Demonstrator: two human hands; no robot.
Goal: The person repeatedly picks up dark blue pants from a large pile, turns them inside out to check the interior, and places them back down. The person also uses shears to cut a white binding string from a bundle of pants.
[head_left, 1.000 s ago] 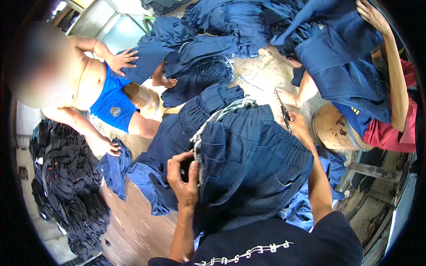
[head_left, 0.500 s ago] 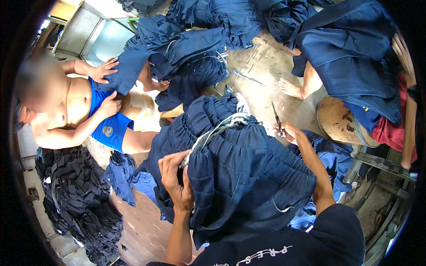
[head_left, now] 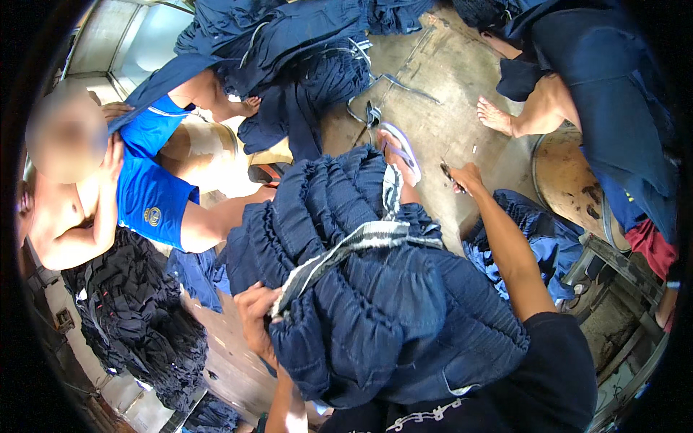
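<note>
A large bundle of navy garments (head_left: 404, 317) with gathered, elasticated waists lies over my lap. Across its top runs a grey-and-white cloth strip (head_left: 346, 249). My left hand (head_left: 258, 317) is closed on the bundle's left edge, by the strip's lower end, with its fingers curled over the gathered cloth. Beyond the bundle on the right, my right arm reaches out over the floor. My right hand (head_left: 468, 177) holds dark scissors (head_left: 449, 173), their blades pointing away and looking foreshortened. A foot in a lilac sandal (head_left: 403, 148) shows just past the bundle.
At left sits a person in blue shorts (head_left: 155, 206), holding up navy cloth. Another person sits at right under navy cloth (head_left: 613, 94), beside a round drum (head_left: 570, 180). Navy piles (head_left: 310, 79) lie ahead, a black pile (head_left: 137, 317) lower left, blue garments (head_left: 520, 245) at right.
The view has shifted. My left hand keeps its hold on the bundle, and the scissors in my right hand have turned. The person at left has raised the navy cloth toward the chest.
</note>
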